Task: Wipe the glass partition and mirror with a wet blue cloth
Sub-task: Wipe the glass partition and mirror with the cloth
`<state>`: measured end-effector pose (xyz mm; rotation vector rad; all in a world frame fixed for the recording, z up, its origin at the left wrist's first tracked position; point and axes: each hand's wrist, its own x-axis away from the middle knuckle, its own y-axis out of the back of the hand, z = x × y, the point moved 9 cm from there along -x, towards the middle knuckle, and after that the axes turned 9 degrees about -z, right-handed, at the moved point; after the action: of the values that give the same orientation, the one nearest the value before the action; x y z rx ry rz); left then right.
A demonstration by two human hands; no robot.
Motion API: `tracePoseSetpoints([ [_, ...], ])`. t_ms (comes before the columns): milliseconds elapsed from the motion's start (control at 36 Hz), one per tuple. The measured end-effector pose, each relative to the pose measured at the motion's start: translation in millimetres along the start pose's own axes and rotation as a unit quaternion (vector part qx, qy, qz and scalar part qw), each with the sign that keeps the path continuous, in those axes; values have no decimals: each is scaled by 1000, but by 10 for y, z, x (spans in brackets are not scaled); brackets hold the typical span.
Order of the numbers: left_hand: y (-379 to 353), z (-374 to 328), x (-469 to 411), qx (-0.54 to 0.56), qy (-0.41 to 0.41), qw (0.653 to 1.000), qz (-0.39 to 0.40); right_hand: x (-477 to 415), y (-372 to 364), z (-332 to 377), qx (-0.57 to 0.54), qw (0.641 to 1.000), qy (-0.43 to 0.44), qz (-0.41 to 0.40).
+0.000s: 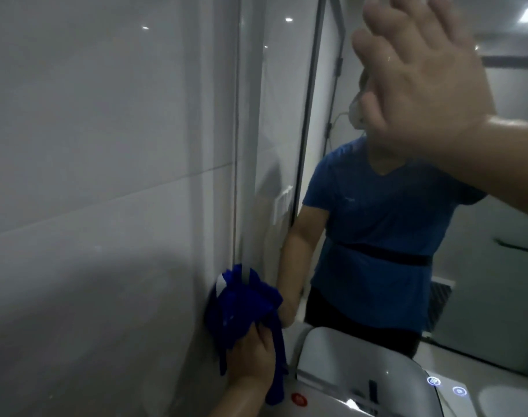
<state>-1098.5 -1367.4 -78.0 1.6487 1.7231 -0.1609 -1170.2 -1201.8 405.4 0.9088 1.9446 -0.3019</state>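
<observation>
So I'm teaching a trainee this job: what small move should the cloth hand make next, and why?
Probably slide the blue cloth upward along the mirror's left edge: the left hand presses it low at the corner, while the right hand lies flat on the mirror higher up.

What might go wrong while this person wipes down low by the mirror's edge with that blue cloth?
The right hand, with its open palm, seems pressed flat on the mirror and looks wet, so it may leave smears on the glass. The blue cloth, held by the left hand, has a tail dangling above the white appliance with lit buttons; water could drip onto it.
</observation>
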Motion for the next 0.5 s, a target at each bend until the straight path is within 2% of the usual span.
tracePoseSetpoints([
  [83, 119, -94, -45, 67, 42, 997, -3, 6, 16, 1, -5, 1000, -2, 3],
  [139, 271, -294, -135, 107, 39, 993, -18, -7, 24, 8, -4, 1000, -2, 8],
  [222, 582, -777, -467, 153, -21, 987, -52, -6, 11, -7, 8, 1000, -5, 20],
  [306, 1014, -1366, -920, 162, -164, 958, -169, -2, 12, 23, 9, 1000, -1, 21],
  [333, 1078, -1507, -1062, 156, -189, 952, -181, -4, 21, 30, 10, 1000, -3, 20],
  [417, 1039, -1612, -1364, 142, -171, 964, -149, 3, 8, -17, 2, 1000, -11, 20],
  [500, 904, -1401, -1254, 83, -208, 954, -198, 43, -11, 35, 7, 1000, -5, 6],
])
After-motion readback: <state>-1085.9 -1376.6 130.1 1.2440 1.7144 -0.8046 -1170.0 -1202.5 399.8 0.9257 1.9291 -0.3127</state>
